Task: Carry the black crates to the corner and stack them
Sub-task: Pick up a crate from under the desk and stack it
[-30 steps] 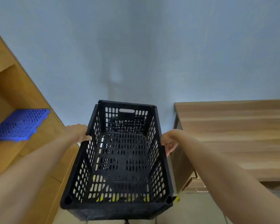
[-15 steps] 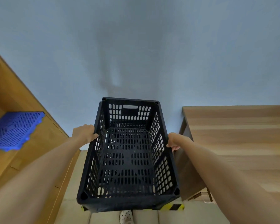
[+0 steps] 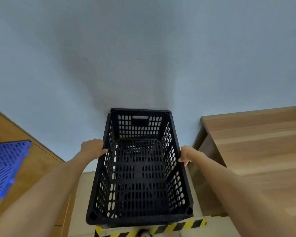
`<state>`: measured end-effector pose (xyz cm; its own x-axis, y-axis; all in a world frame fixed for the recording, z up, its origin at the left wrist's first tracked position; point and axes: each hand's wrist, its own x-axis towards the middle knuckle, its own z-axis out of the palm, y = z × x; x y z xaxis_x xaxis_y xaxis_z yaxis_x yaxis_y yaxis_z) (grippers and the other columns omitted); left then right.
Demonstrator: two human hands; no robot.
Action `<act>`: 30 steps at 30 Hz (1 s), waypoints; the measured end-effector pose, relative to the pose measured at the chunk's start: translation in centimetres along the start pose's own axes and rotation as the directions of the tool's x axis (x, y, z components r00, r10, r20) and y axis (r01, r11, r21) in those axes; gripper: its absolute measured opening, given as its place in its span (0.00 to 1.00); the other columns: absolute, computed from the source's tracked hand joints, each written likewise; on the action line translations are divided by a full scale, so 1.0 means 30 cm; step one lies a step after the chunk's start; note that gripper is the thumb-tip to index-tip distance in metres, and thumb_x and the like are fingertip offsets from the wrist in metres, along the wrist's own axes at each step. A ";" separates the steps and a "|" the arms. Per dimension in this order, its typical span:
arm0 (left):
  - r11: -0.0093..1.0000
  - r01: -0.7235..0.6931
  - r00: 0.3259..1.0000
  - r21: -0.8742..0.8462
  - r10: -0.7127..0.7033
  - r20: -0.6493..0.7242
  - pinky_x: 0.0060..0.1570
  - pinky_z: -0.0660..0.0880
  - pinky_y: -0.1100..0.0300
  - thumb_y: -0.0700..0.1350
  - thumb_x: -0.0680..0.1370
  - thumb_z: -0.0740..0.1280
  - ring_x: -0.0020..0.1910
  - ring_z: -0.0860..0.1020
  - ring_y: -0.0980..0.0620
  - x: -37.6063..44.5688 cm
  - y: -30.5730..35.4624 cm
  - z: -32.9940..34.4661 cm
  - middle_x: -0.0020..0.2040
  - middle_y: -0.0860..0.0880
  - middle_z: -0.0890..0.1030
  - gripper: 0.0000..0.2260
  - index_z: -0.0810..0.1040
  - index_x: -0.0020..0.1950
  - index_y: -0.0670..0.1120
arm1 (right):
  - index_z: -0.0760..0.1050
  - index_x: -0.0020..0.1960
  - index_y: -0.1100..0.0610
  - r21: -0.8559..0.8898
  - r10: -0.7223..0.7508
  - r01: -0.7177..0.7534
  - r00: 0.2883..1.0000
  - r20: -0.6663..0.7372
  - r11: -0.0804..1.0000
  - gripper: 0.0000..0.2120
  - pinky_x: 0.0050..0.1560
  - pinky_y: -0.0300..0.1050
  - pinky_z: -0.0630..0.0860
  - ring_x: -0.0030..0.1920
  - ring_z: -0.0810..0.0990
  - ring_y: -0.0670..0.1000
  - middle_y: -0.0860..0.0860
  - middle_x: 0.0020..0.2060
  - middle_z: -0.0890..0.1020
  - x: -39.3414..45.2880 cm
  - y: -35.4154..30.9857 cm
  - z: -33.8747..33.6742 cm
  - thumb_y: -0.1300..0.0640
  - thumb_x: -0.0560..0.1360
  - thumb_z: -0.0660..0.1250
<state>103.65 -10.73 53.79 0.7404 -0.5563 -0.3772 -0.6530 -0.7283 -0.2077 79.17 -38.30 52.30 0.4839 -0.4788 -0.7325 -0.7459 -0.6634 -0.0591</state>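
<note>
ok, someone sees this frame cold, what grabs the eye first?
The black crate, empty and dead centre, with the left hand and right hand gripping its long sides. Next the blue slatted panel on the wooden unit at far left, then the yellow-black hazard tape on the floor under the crate's near edge.

The black crate (image 3: 138, 170) at six o'clock looks like moulded plastic, matt, its walls and floor pierced with slots. The blue slotted panel (image 3: 5, 168) at nine o'clock is plastic too, with a slightly brighter sheen. The table (image 3: 256, 151) at three o'clock and the cabinet (image 3: 41, 161) at eight o'clock show smooth wood-grain surfaces. The wall (image 3: 143, 48) is matt painted plaster. Striped tape (image 3: 186, 225) at six o'clock looks faintly glossy.
</note>
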 end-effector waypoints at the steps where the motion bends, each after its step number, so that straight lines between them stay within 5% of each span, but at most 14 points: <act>1: 1.000 0.002 1.000 0.004 -0.002 0.017 0.42 0.71 0.57 0.57 0.81 0.61 0.41 0.75 0.49 0.014 -0.006 0.007 0.42 0.50 0.74 0.15 0.75 0.51 0.45 | 0.69 0.35 0.59 -0.005 0.001 -0.001 1.000 0.013 1.000 0.17 0.50 0.38 0.75 0.53 0.83 0.47 0.53 0.56 0.84 0.010 -0.012 0.004 0.57 0.81 0.62; 6: 0.997 0.002 0.998 -0.073 0.003 0.069 0.41 0.70 0.58 0.55 0.79 0.64 0.41 0.76 0.49 0.058 -0.026 0.015 0.38 0.51 0.75 0.13 0.71 0.43 0.48 | 0.71 0.46 0.66 0.073 0.032 -0.039 0.995 0.091 0.997 0.11 0.39 0.38 0.75 0.41 0.83 0.46 0.54 0.54 0.85 0.046 -0.040 -0.021 0.57 0.81 0.63; 8: 0.996 -0.004 0.998 -0.093 0.010 0.068 0.41 0.70 0.58 0.55 0.79 0.64 0.40 0.77 0.49 0.061 -0.025 0.012 0.37 0.52 0.75 0.14 0.69 0.39 0.48 | 0.72 0.57 0.69 0.103 0.042 -0.053 0.993 0.111 0.993 0.13 0.41 0.39 0.76 0.44 0.84 0.48 0.55 0.50 0.86 0.051 -0.037 -0.028 0.58 0.81 0.63; 11: 0.996 -0.003 0.997 -0.088 0.009 0.071 0.40 0.70 0.59 0.54 0.79 0.63 0.38 0.76 0.50 0.052 -0.024 0.011 0.34 0.52 0.74 0.15 0.68 0.37 0.48 | 0.70 0.46 0.65 0.082 0.027 -0.040 0.987 0.156 0.996 0.12 0.36 0.38 0.72 0.51 0.83 0.48 0.55 0.56 0.84 0.047 -0.021 -0.032 0.57 0.81 0.64; 13: 0.997 0.001 0.998 -0.080 0.005 0.065 0.39 0.70 0.59 0.54 0.80 0.62 0.38 0.76 0.49 0.045 -0.025 0.018 0.35 0.52 0.73 0.14 0.69 0.39 0.47 | 0.70 0.52 0.65 0.107 0.006 -0.022 0.989 0.148 0.994 0.10 0.32 0.37 0.68 0.54 0.84 0.50 0.57 0.57 0.84 0.041 -0.011 -0.040 0.58 0.81 0.64; 18: 0.994 0.024 0.999 -0.103 -0.020 0.038 0.38 0.69 0.59 0.56 0.80 0.61 0.36 0.74 0.51 0.035 -0.017 0.012 0.34 0.52 0.72 0.16 0.66 0.37 0.48 | 0.69 0.58 0.67 0.124 -0.018 0.001 0.991 0.136 0.992 0.12 0.35 0.38 0.65 0.61 0.81 0.52 0.56 0.55 0.84 0.028 0.012 -0.086 0.58 0.82 0.62; 21: 0.993 0.032 0.999 -0.113 -0.029 0.027 0.38 0.70 0.59 0.56 0.80 0.61 0.36 0.73 0.51 0.026 -0.012 0.009 0.34 0.52 0.71 0.18 0.64 0.35 0.48 | 0.68 0.66 0.70 0.124 -0.018 0.002 0.991 0.133 0.992 0.20 0.54 0.44 0.73 0.63 0.79 0.52 0.56 0.60 0.82 0.020 0.024 -0.104 0.56 0.82 0.62; 22: 0.993 0.037 0.999 -0.110 -0.034 0.028 0.38 0.70 0.59 0.56 0.80 0.61 0.36 0.74 0.50 0.020 -0.012 0.009 0.34 0.52 0.71 0.17 0.65 0.36 0.48 | 0.67 0.67 0.69 0.133 -0.025 0.007 0.990 0.135 0.991 0.21 0.57 0.45 0.73 0.62 0.80 0.51 0.56 0.60 0.82 0.020 0.027 -0.105 0.56 0.81 0.63; 26: 0.994 0.052 0.998 -0.093 -0.049 0.037 0.39 0.69 0.59 0.57 0.81 0.60 0.38 0.74 0.49 -0.003 -0.014 0.010 0.35 0.51 0.71 0.16 0.66 0.40 0.46 | 0.70 0.65 0.68 0.171 -0.042 0.015 0.987 0.157 0.985 0.19 0.37 0.37 0.70 0.36 0.80 0.44 0.53 0.49 0.86 0.025 0.033 -0.101 0.56 0.80 0.66; 30: 0.992 0.069 0.998 -0.105 -0.068 0.008 0.38 0.68 0.59 0.55 0.81 0.60 0.37 0.73 0.49 -0.013 -0.011 -0.015 0.34 0.51 0.71 0.17 0.66 0.38 0.46 | 0.72 0.62 0.67 0.162 -0.032 0.009 0.990 0.140 0.987 0.18 0.40 0.36 0.73 0.34 0.78 0.45 0.54 0.51 0.86 0.043 0.039 -0.116 0.55 0.79 0.67</act>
<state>103.66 -10.44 54.40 0.7821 -0.5021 -0.3692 -0.5801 -0.8029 -0.1369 80.53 -41.68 53.64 0.4384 -0.3723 -0.8180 -0.8062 -0.5653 -0.1748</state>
